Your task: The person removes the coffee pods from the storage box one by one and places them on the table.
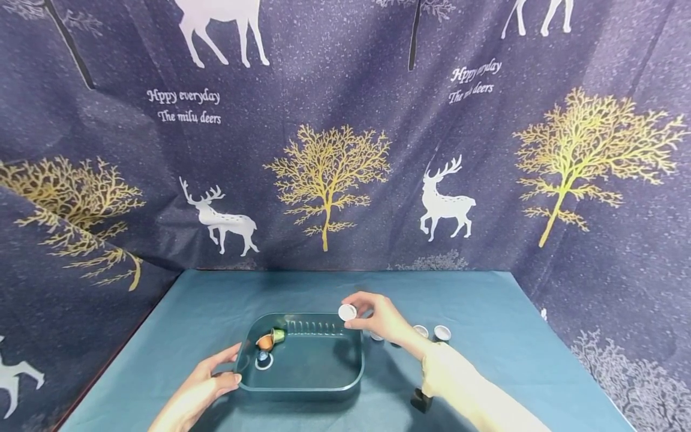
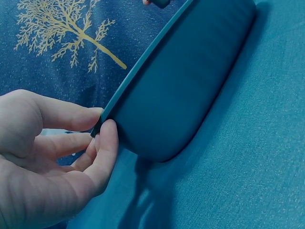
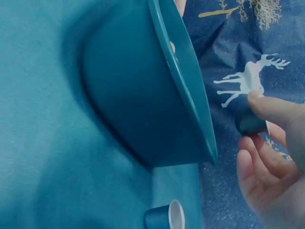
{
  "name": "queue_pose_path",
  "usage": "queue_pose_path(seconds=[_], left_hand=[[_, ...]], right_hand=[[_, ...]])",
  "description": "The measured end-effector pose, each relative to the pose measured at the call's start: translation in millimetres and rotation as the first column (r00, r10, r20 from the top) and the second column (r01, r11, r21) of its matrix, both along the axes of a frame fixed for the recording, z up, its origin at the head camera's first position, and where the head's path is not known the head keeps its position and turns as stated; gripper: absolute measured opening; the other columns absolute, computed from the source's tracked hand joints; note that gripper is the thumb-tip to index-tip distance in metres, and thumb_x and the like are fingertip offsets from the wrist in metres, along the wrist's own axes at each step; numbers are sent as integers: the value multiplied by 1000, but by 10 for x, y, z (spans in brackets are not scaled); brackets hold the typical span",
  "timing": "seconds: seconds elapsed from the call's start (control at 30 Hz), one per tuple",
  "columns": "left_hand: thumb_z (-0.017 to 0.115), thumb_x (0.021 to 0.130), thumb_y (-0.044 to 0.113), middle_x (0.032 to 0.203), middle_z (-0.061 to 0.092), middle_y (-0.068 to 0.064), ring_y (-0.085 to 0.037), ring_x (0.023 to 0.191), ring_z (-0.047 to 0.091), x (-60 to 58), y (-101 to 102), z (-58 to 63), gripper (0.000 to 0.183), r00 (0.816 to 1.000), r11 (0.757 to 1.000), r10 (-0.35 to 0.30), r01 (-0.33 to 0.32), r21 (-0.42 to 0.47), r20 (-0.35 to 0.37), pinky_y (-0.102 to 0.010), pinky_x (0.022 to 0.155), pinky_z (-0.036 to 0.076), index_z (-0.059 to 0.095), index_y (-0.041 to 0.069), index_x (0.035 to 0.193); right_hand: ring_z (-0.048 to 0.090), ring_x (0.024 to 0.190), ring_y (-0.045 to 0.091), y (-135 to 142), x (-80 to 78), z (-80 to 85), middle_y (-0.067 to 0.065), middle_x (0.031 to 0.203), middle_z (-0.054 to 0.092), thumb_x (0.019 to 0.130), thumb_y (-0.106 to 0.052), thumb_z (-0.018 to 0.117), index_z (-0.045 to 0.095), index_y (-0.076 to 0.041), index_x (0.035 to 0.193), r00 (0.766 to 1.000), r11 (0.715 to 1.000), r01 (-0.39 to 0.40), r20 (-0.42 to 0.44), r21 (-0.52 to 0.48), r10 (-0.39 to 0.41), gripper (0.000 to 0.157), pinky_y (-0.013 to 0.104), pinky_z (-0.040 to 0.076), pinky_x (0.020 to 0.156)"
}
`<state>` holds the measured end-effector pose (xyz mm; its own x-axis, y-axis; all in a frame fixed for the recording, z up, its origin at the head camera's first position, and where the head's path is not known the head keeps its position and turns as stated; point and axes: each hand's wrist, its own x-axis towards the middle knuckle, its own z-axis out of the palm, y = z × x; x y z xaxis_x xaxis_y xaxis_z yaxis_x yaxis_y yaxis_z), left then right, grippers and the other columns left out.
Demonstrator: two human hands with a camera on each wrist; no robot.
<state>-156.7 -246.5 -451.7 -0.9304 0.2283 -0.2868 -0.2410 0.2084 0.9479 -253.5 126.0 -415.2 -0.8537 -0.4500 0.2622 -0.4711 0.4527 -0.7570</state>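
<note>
Teal cloth-covered table [image 1: 518, 348]; dark deer-print curtain [image 1: 399, 138] behind. Left hand [image 1: 207, 375] pinches round-cornered basin [image 1: 313, 360] at left rim; right hand [image 1: 382, 317] pinches cup-shaped capsule [image 1: 347, 312] near far-right corner.

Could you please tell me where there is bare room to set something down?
The tablecloth is bare between the tray and the curtain, and right of the rightmost white-rimmed capsule. The tray's middle floor is free too. It is crowded at the tray's left end, with three capsules, and right of the tray, where capsules sit near the right hand.
</note>
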Motion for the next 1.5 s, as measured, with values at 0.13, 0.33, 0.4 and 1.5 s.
queue_pose_path(seconds=[0.13, 0.33, 0.4, 1.5], left_hand=[[57, 91, 4, 133, 39, -21, -16, 102, 61, 2, 6, 2, 78, 1000, 1000, -1, 1, 2, 9, -37, 93, 50, 15, -11, 154], [57, 92, 4, 132, 40, -22, -16, 103, 62, 5, 8, 21, 77, 1000, 1000, -12, 12, 7, -2, -38, 94, 51, 14, -12, 153], [56, 92, 4, 132, 39, -22, -16, 105, 62, 4, 5, 26, 76, 1000, 1000, -14, 14, 6, -4, -39, 94, 51, 14, -12, 153], [57, 93, 7, 137, 38, -25, -16, 110, 62, 12, -8, 15, 76, 1000, 1000, -12, 12, 6, -11, -43, 98, 51, 15, -10, 154]], right_hand=[[63, 82, 9, 108, 81, -34, 4, 96, 71, 79, -22, 83, 70, -16, 117, 999, 999, 49, 16, -13, -49, 41, 23, 51, 69], [63, 80, 9, 269, 156, -130, 8, 94, 71, 75, -16, 85, 70, -10, 109, 991, 991, 128, 33, -37, -127, 37, 22, 50, 67], [63, 81, 11, 307, 178, -157, 8, 94, 71, 74, -13, 85, 69, -9, 107, 988, 988, 147, 44, -38, -145, 37, 21, 50, 68], [68, 75, 9, 521, 482, -537, 12, 94, 71, 73, -7, 83, 67, -3, 106, 989, 995, 97, 117, -11, -95, 36, 19, 53, 68]])
